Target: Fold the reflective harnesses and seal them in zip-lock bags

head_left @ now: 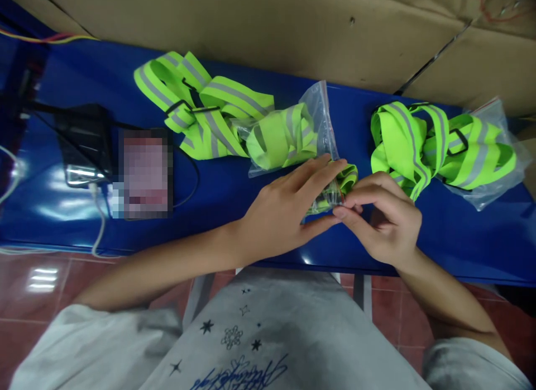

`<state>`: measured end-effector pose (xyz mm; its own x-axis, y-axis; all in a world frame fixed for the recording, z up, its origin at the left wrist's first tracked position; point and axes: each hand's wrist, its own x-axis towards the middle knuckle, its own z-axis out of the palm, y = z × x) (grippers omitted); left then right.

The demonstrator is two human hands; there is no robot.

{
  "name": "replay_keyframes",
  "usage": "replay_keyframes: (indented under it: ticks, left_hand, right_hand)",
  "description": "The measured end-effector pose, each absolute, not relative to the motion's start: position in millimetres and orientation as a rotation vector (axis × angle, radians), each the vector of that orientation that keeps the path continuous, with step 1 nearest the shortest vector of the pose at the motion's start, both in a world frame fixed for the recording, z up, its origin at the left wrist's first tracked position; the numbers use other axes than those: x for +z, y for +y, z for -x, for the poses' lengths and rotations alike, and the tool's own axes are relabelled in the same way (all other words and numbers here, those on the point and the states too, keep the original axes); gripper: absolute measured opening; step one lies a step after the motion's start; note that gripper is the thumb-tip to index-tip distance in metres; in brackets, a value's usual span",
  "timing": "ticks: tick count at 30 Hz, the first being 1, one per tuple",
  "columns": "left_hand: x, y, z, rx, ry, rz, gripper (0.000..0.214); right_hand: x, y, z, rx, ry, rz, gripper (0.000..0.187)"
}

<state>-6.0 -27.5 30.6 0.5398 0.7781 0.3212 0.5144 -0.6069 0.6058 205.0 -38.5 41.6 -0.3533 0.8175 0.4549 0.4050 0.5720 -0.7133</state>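
Observation:
A small clear zip bag (331,195) with a folded neon-yellow reflective strap (348,179) lies on the blue table in front of me. My left hand (285,203) spans this bag, its fingers along the far side and its thumb along the near side, holding it. At the bag's right edge, where a red line shows, my right hand (383,217) pinches with thumb and forefinger. Just beyond my left hand lies another clear zip bag (324,122) with a rolled yellow strap (285,136) inside. Part of the held bag is hidden under my left fingers.
Loose reflective straps (218,116) lie at the back left. More straps (419,144) rest to the right, partly over a clear bag (513,150). A black device (84,147) with cables and a blurred-out object (144,175) occupy the left. Brown cardboard (293,38) lines the table's back.

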Motion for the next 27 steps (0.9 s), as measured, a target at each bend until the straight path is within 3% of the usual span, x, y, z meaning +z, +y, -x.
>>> replay_keyframes:
  ticks: [9,12,15,18,23,27]
  left_hand:
    - [23.9,-23.4,7.3,0.849,0.841,-2.081,0.051]
    - [24.4,-22.7,10.2,0.867,0.818,-1.962,0.051]
    - [25.2,-20.5,12.3,0.952,0.784,-1.724,0.059]
    - [23.4,-16.2,11.9,0.906,0.819,-1.51,0.068]
    - [19.6,-5.9,11.6,0.586,0.905,-1.333,0.061]
    - [20.0,-0.8,13.8,0.558,0.882,-1.317,0.054]
  right_hand:
    - [33.8,-35.6,-212.5,0.87,-1.77,0.982,0.01]
    - [32.8,-33.7,-213.7,0.764,-1.803,0.992,0.011]
    - [29.7,-32.6,-216.2,0.595,-1.764,1.015,0.034]
    - [22.3,-31.5,-217.6,0.651,-1.849,1.077,0.053]
    - [10.6,-26.0,-217.0,0.787,-1.858,1.173,0.048]
    - [12.2,-22.0,-218.1,0.714,-1.954,1.145,0.042]
